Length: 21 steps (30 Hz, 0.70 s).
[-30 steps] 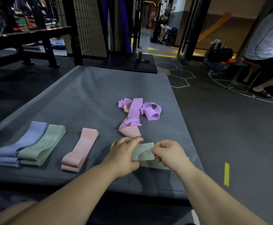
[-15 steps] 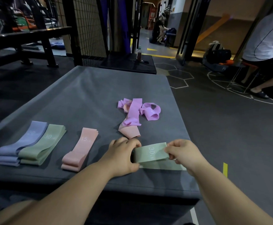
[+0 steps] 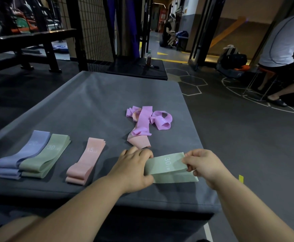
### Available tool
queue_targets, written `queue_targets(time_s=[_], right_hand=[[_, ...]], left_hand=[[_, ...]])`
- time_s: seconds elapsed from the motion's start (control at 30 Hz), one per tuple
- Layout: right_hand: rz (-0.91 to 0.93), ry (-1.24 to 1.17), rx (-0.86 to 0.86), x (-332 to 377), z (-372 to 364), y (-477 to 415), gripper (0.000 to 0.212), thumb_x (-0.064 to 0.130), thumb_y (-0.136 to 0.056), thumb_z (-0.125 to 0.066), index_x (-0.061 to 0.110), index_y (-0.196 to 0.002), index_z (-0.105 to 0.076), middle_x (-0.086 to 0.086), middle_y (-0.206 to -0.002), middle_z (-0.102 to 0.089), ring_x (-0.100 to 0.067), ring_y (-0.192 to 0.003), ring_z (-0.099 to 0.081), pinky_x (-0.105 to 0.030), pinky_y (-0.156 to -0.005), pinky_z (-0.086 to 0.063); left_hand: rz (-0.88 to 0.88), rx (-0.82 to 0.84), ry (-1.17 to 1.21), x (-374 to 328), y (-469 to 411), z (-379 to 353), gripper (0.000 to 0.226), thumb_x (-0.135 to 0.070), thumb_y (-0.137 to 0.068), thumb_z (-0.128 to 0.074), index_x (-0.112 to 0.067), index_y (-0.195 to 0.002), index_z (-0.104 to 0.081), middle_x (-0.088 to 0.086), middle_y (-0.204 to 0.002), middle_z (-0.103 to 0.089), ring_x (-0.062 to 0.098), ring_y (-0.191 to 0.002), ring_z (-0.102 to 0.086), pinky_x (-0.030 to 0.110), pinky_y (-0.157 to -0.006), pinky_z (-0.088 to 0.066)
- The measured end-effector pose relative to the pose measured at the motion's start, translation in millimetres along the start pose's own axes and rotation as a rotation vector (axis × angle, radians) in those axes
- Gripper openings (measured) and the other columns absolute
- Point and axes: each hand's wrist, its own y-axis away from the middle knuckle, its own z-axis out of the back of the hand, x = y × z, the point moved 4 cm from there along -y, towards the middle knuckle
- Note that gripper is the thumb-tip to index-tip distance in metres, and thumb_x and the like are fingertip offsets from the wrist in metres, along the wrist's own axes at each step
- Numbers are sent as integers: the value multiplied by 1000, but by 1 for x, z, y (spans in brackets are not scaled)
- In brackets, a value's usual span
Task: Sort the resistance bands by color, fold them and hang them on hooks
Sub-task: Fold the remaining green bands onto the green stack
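Note:
A green band marked 30 LB (image 3: 169, 169) lies near the front right of the grey padded platform (image 3: 93, 102). My left hand (image 3: 133, 168) grips its left end and my right hand (image 3: 202, 165) pinches its right end, with the top layer lifted. Folded bands lie in a row at the left: a blue-purple pile (image 3: 23, 152), a green pile (image 3: 45, 156) and a pink pile (image 3: 86, 160). Behind my hands sits a tangle of violet bands (image 3: 149, 119) with a pink band (image 3: 140, 142) partly under it.
The platform's right edge drops to dark gym floor (image 3: 238, 137). A person sits on a stool (image 3: 286, 55) at the far right, with a black bag (image 3: 233, 62) beside. A wire-mesh rack (image 3: 93, 32) and a low black box with a bottle (image 3: 148, 58) stand behind.
My hands have drawn apart, the right one moving right, so the green band is spread wider and its 30 LB print shows.

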Motion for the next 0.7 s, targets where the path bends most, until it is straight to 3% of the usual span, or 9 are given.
queue_targets(time_s=[0.1,0.33,0.57,0.7], right_hand=[[-9,-29,16,-2,0,-1,14,0,-83,-64,8,-73,-63,-2,-54,-56,-11,-50,-49,-22,-49,-36],[-22,5,10,-7,4,-4,14,0,-83,-65,7,-71,-63,-3,-53,-54,-15,-52,-47,-23,-49,-37],[-76,151,-32,-21,20,-9,10,4,-82,-66,5,-72,-67,-4,-49,-57,-16,-48,-44,-20,-43,-37],[-96,164,-61,-27,25,-9,9,2,-83,-65,4,-74,-68,-6,-53,-56,-14,-47,-45,-18,-41,-39]], left_hand=[[0,5,-14,2,0,6,54,-53,-66,-41,-32,-115,-42,-15,-120,-49,14,-116,-34,31,-99,-26],[7,102,-92,2,3,-6,52,-47,-77,-57,-30,-123,-40,-12,-124,-46,16,-117,-34,34,-100,-27],[10,62,45,4,2,-12,52,-49,-78,-60,-35,-125,-44,-17,-121,-49,12,-117,-35,30,-99,-31],[32,55,125,9,0,-12,49,-55,-74,-67,-37,-116,-52,-21,-112,-50,8,-108,-37,29,-97,-36]])
